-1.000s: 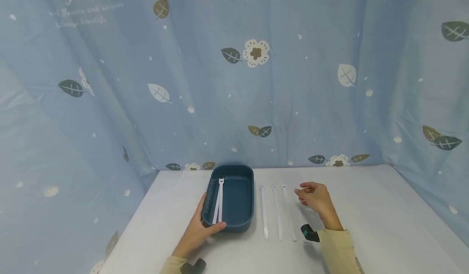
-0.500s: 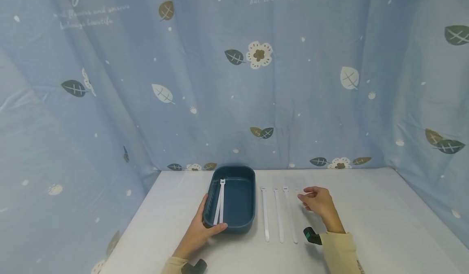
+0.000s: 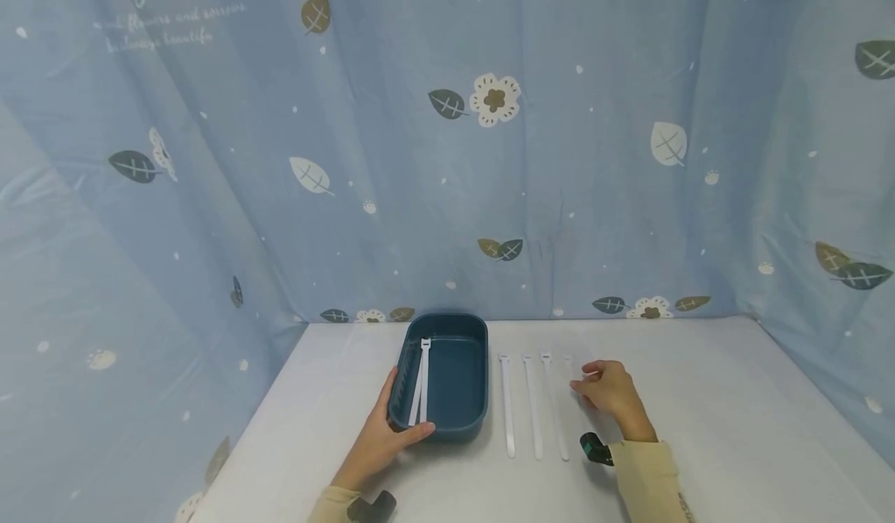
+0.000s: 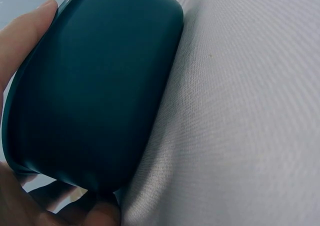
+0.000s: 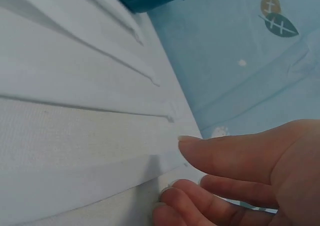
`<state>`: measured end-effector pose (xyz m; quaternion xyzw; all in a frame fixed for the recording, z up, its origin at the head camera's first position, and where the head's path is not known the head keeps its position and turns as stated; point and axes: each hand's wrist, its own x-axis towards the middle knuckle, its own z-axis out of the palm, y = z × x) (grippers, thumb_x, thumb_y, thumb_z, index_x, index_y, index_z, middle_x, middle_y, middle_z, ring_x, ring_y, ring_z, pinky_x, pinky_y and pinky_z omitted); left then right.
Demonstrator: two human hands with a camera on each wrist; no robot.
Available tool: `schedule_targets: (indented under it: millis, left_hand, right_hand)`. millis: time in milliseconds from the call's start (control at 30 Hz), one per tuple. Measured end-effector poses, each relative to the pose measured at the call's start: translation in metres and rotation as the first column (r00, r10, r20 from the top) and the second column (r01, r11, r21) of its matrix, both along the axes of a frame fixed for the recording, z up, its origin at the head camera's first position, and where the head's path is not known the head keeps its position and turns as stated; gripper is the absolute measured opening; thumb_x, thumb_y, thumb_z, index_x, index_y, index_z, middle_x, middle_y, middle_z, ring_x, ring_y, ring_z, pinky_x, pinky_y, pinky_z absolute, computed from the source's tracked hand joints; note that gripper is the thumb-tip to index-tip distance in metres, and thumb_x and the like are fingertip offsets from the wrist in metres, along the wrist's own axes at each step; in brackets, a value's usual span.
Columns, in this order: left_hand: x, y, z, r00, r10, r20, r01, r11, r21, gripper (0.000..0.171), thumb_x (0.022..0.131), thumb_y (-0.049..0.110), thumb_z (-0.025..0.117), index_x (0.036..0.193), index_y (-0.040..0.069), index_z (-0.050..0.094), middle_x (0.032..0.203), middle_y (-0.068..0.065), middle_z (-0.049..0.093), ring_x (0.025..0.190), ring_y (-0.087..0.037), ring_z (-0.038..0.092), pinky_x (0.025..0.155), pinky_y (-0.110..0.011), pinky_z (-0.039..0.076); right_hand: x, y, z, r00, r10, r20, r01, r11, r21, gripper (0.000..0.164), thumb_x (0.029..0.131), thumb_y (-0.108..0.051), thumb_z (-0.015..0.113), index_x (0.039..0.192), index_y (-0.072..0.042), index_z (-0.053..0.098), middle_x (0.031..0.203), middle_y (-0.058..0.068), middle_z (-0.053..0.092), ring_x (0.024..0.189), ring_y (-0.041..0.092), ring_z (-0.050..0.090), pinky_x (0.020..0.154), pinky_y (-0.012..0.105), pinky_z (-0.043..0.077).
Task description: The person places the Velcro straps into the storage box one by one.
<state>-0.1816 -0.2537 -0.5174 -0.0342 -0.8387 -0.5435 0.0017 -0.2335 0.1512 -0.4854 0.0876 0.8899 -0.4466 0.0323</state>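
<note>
In the head view a dark blue plastic bin (image 3: pixel 457 387) stands on the table, with two white cable ties (image 3: pixel 425 383) lying inside along its left. My left hand (image 3: pixel 377 439) grips its near left corner, thumb over the front rim and fingers along the outer side. Three more white flat cable ties, a left one (image 3: pixel 507 410), a middle one (image 3: pixel 534 410) and a right one (image 3: pixel 555 410), lie side by side right of the bin. Over a fourth cable tie (image 5: pixel 100 183) hovers my right hand (image 3: pixel 614 395), thumb and fingers apart with a gap between them.
White cloth (image 3: pixel 706 406) covers the table. Behind and at the sides hangs a blue curtain (image 3: pixel 391 158) printed with leaves and flowers, meeting the table's far edge. Each wrist carries a dark camera, such as the right one (image 3: pixel 594 449).
My right hand has come slightly towards me and to the right, uncovering the faint far end of the fourth cable tie. My left hand keeps its grip on the bin.
</note>
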Motion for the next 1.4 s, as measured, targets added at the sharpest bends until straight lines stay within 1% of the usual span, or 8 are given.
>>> schedule_targets:
  millis: [233,333,500,567,633,833,1100,1400]
  left_hand:
    - [-0.001,0.000,0.000,1.000,0.003,0.001,-0.003,1.000,0.002,0.119,0.081,0.031,0.088,0.167,0.031,0.007,0.175,-0.014,0.015,0.159,-0.045,0.022,0.124,-0.070,0.024]
    - [-0.001,0.001,-0.001,1.000,0.007,0.004,-0.007,1.000,0.004,0.118,0.081,0.032,0.088,0.168,0.030,0.008,0.175,-0.013,0.015,0.159,-0.044,0.020,0.124,-0.071,0.023]
    - [0.000,0.003,0.000,1.000,0.014,0.014,-0.014,1.000,-0.002,0.119,0.081,0.032,0.088,0.168,0.027,0.008,0.175,-0.013,0.014,0.160,-0.044,0.019,0.124,-0.071,0.023]
    - [0.001,0.003,0.000,1.000,0.014,0.016,-0.014,1.000,-0.004,0.118,0.081,0.032,0.088,0.168,0.027,0.008,0.175,-0.013,0.014,0.159,-0.044,0.020,0.123,-0.071,0.024]
    - [0.001,0.003,0.001,1.000,0.013,0.015,-0.013,1.000,-0.003,0.118,0.082,0.032,0.088,0.168,0.028,0.008,0.175,-0.013,0.015,0.159,-0.044,0.021,0.124,-0.070,0.025]
    - [0.000,0.003,0.002,1.000,0.012,0.006,-0.012,1.000,-0.002,0.117,0.082,0.032,0.088,0.167,0.031,0.007,0.175,-0.012,0.014,0.159,-0.043,0.021,0.124,-0.069,0.024]
    - [0.001,0.003,0.003,1.000,0.010,0.011,-0.010,1.000,0.002,0.117,0.082,0.032,0.088,0.167,0.032,0.007,0.175,-0.012,0.014,0.160,-0.043,0.020,0.125,-0.069,0.024]
    - [-0.001,0.001,0.000,1.000,0.000,0.009,0.000,1.000,0.002,0.118,0.082,0.031,0.088,0.168,0.030,0.007,0.175,-0.013,0.014,0.160,-0.044,0.019,0.124,-0.071,0.022]
  right_hand:
    - [0.000,-0.002,-0.003,1.000,0.010,0.026,-0.010,1.000,0.027,0.050,0.088,-0.013,0.078,0.126,0.012,0.059,0.094,0.019,0.068,0.069,0.019,0.063,0.064,0.029,0.052]
    - [0.001,-0.004,-0.004,1.000,0.010,0.020,-0.011,0.999,0.048,0.051,0.086,-0.013,0.079,0.127,0.012,0.059,0.095,0.020,0.068,0.071,0.021,0.063,0.067,0.032,0.053]
    - [0.003,-0.007,-0.004,1.000,0.009,0.012,-0.010,0.997,0.082,0.053,0.084,-0.012,0.080,0.126,0.012,0.060,0.106,0.027,0.069,0.085,0.028,0.065,0.078,0.045,0.058]
    - [0.003,-0.008,-0.004,1.000,0.003,0.015,-0.005,0.996,0.091,0.053,0.083,-0.012,0.081,0.126,0.012,0.060,0.108,0.027,0.069,0.089,0.031,0.065,0.083,0.050,0.058]
    - [0.002,-0.009,-0.005,1.000,0.004,0.008,-0.005,0.995,0.097,0.053,0.083,-0.011,0.080,0.126,0.012,0.060,0.107,0.027,0.068,0.090,0.032,0.066,0.084,0.052,0.058]
    - [0.002,-0.011,-0.006,1.000,0.004,-0.009,-0.003,0.994,0.105,0.051,0.082,-0.007,0.079,0.126,0.013,0.060,0.103,0.026,0.068,0.084,0.029,0.065,0.077,0.045,0.059]
    - [0.002,-0.013,-0.002,0.999,0.024,-0.027,-0.020,0.992,0.127,0.048,0.080,-0.001,0.074,0.124,0.015,0.060,0.096,0.024,0.069,0.078,0.028,0.064,0.066,0.037,0.056]
    - [0.003,-0.013,0.001,0.999,0.026,-0.019,-0.023,0.991,0.135,0.046,0.081,0.001,0.070,0.123,0.016,0.060,0.101,0.028,0.069,0.082,0.030,0.065,0.068,0.039,0.059]
